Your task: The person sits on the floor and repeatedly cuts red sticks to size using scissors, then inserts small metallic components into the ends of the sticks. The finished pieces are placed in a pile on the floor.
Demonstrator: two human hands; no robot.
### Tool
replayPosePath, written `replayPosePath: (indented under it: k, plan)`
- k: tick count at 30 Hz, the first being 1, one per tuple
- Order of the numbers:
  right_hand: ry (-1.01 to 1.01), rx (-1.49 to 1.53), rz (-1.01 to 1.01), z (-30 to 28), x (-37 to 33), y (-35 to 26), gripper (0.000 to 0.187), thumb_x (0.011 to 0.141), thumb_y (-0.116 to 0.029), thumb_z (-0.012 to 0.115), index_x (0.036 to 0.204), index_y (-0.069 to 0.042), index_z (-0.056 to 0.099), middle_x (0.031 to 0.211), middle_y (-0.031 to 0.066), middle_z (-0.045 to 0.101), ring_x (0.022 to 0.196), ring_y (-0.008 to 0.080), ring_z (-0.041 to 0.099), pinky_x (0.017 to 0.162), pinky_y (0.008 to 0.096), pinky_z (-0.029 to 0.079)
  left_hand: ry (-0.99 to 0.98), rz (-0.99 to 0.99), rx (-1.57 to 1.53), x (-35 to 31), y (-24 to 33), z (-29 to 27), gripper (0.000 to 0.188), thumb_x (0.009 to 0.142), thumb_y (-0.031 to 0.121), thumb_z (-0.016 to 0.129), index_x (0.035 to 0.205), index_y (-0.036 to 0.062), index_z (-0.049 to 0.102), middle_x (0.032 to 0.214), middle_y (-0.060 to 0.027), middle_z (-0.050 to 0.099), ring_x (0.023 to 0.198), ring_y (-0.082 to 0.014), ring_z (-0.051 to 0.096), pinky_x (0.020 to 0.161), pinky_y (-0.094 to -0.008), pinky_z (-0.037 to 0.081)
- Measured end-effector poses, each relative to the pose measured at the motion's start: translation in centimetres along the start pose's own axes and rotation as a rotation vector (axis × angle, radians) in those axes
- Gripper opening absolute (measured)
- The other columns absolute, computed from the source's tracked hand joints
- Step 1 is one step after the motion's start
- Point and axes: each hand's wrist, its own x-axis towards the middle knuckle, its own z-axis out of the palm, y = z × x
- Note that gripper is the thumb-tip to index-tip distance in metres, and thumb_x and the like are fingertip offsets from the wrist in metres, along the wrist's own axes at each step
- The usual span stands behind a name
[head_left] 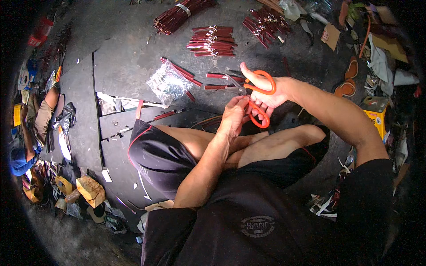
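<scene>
My right hand [270,95] has its thumb through one loop of a pair of scissors with orange handles [261,123] and fingers through the other. The handles are spread apart, and the blades extend left over the floor. Close beside them, my left hand [234,114] is closed in a pinch near the scissors' pivot; what its fingertips hold is too small to make out. Just beyond, several short dark red strips [217,76] lie by the blades. A clear plastic bag [167,86] of shiny small pieces rests left of them, partly over more red strips.
Farther off lie a row of red strips with metal fittings [213,42], a tied bundle [181,17] and a loose pile [265,27]. Sandals [348,80] and a yellow container [375,116] are at the right. Another person [33,128] sits at the far left.
</scene>
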Motion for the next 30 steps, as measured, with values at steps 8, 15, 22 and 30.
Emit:
replayPosePath:
  k: [8, 15, 22, 30]
  plan:
    - [0.039, -0.041, 0.063, -0.8, 0.2, -1.2, 0.137, 0.052, -0.104, 0.014, 0.109, 0.015, 0.05, 0.097, 0.023, 0.054, 0.089, 0.0386, 0.06, 0.086, 0.0553, 0.048, 0.044, 0.009, -0.06, 1.0, -0.7, 0.9, 0.031, 0.098, 0.028, 0.054, 0.117, 0.0038, 0.052, 0.092, -0.0038, 0.06, 0.077, -0.0115, 0.059, 0.07, -0.0306, 0.053]
    - [-0.03, -0.167, 0.059, -0.6, -1.4, -2.8, 0.145, 0.046, -0.105, 0.013, 0.114, 0.017, 0.051, 0.101, 0.0247, 0.057, 0.091, 0.0348, 0.062, 0.086, 0.0502, 0.049, 0.017, 0.041, -0.135, 0.8, 0.1, 1.3, 0.028, 0.099, 0.026, 0.05, 0.115, 0.0031, 0.052, 0.094, -0.0048, 0.059, 0.08, -0.0128, 0.059, 0.074, -0.0309, 0.051]
    - [-0.09, -0.245, 0.088, -1.5, -1.3, -5.1, 0.15, 0.04, -0.106, 0.01, 0.113, 0.018, 0.052, 0.098, 0.0234, 0.059, 0.087, 0.0313, 0.063, 0.086, 0.046, 0.049, -0.094, 0.023, -0.301, 2.1, 0.4, 0.8, 0.024, 0.101, 0.025, 0.048, 0.112, 0.004, 0.053, 0.096, -0.0063, 0.062, 0.082, -0.0144, 0.061, 0.079, -0.032, 0.052]
    - [-0.088, -0.149, 0.12, -0.5, 0.7, -4.4, 0.138, 0.044, -0.106, 0.009, 0.1, 0.012, 0.056, 0.095, 0.0213, 0.057, 0.09, 0.034, 0.061, 0.086, 0.0502, 0.049, -0.102, 0.059, -0.33, 2.0, -0.6, -1.0, 0.025, 0.099, 0.025, 0.054, 0.113, 0.0039, 0.053, 0.097, -0.006, 0.064, 0.079, -0.0126, 0.063, 0.074, -0.0281, 0.053]
